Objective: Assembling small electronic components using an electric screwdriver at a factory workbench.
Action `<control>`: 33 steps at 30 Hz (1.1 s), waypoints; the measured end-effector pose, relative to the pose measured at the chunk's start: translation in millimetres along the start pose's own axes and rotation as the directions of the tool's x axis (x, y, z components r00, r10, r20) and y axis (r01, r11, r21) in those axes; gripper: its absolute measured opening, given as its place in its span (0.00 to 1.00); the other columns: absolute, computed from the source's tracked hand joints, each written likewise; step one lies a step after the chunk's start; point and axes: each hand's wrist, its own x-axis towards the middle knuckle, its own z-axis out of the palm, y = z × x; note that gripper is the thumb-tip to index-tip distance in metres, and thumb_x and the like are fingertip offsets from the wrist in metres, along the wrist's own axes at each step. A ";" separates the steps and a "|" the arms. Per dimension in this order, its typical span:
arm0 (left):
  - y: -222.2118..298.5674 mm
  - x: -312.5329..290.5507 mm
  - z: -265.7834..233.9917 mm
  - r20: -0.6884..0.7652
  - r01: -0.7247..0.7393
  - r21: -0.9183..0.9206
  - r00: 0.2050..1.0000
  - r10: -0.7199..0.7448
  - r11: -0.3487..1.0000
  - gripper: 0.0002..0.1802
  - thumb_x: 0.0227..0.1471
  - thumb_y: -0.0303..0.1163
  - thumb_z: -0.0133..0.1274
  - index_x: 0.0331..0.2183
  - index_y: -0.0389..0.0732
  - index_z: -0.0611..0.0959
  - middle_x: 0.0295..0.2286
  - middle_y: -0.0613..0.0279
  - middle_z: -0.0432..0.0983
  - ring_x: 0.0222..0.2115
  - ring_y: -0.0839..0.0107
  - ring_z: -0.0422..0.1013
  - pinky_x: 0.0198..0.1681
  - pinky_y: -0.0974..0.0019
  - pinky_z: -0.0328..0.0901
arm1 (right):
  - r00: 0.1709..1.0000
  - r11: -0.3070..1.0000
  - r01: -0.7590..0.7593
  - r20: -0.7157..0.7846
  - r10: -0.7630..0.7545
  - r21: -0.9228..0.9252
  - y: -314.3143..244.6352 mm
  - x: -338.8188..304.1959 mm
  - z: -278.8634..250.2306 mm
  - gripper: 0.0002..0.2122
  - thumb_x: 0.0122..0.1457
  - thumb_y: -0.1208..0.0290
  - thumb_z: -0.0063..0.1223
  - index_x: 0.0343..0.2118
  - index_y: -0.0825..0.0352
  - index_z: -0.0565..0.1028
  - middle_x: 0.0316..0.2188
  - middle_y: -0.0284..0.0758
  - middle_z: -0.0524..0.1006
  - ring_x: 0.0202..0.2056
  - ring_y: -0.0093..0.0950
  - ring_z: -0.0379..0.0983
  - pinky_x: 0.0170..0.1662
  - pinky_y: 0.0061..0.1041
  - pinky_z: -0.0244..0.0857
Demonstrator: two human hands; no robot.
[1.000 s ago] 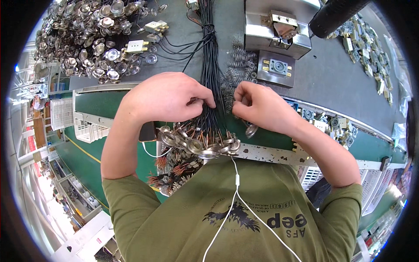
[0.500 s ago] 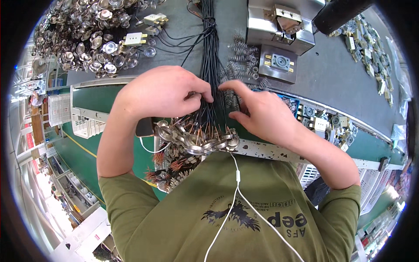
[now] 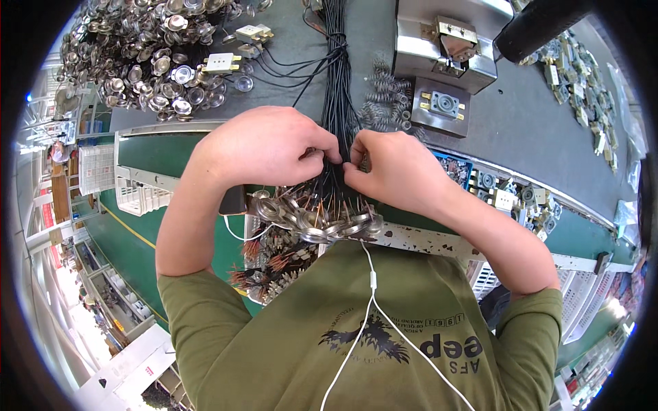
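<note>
A long bundle of black wires [image 3: 336, 89] runs down the bench toward me. Its near ends show bare copper tips beside a cluster of shiny metal rings and cups [image 3: 322, 226] at the bench's front edge. My left hand [image 3: 271, 147] is closed at the bundle's left side, thumb and forefinger pinching wires. From the right, my right hand [image 3: 401, 168] meets it, its thumb and forefinger closed on the bundle's right side. The two sets of fingertips nearly touch. Exactly which strands each hand grips is partly hidden by the fingers.
A heap of metal cups [image 3: 151, 61] covers the far left, with a white connector block [image 3: 221, 63] beside it. Coil springs [image 3: 387, 96] lie right of the wires, near a steel fixture [image 3: 439, 109] holding a round part. More parts fill a blue tray [image 3: 456, 168].
My right hand has moved left to the wires and its open thumb and forefinger have closed there. My left hand keeps its pinch. The whole view has shifted slightly.
</note>
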 end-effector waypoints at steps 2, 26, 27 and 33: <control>-0.7 -3.2 1.8 -0.020 -0.017 -0.025 1.000 0.016 1.000 0.16 0.52 0.31 0.50 0.39 0.43 0.88 0.33 0.51 0.83 0.36 0.52 0.78 0.42 0.52 0.72 | 0.991 0.955 -0.118 0.086 0.098 0.271 -1.9 -2.3 -12.5 0.09 0.58 0.68 0.57 0.33 0.69 0.75 0.21 0.40 0.80 0.23 0.33 0.80 0.30 0.33 0.72; -41.6 64.2 17.7 -0.702 -0.130 0.238 0.662 0.263 0.962 0.08 0.57 0.29 0.58 0.39 0.40 0.83 0.33 0.56 0.81 0.37 0.55 0.78 0.42 0.56 0.73 | 0.878 0.385 -0.426 0.272 0.393 0.818 18.9 -87.5 -28.7 0.16 0.74 0.68 0.43 0.58 0.72 0.73 0.22 0.34 0.78 0.18 0.20 0.71 0.25 0.20 0.67; -38.5 67.9 15.6 -0.702 -0.139 0.251 0.656 0.279 0.958 0.07 0.57 0.29 0.59 0.38 0.39 0.83 0.33 0.56 0.82 0.37 0.55 0.78 0.42 0.56 0.73 | 0.909 0.365 -0.354 0.225 0.351 0.861 22.5 -93.7 -24.3 0.16 0.72 0.68 0.48 0.57 0.70 0.74 0.22 0.35 0.78 0.20 0.20 0.73 0.26 0.23 0.68; -31.4 63.0 8.5 -0.729 -0.152 0.177 0.644 0.233 0.972 0.06 0.57 0.30 0.58 0.37 0.40 0.81 0.32 0.56 0.81 0.35 0.54 0.78 0.41 0.54 0.72 | 0.900 0.897 -0.072 -0.416 -0.130 -0.435 33.0 -84.1 -81.1 0.12 0.55 0.73 0.66 0.43 0.63 0.82 0.25 0.37 0.78 0.25 0.37 0.76 0.31 0.36 0.69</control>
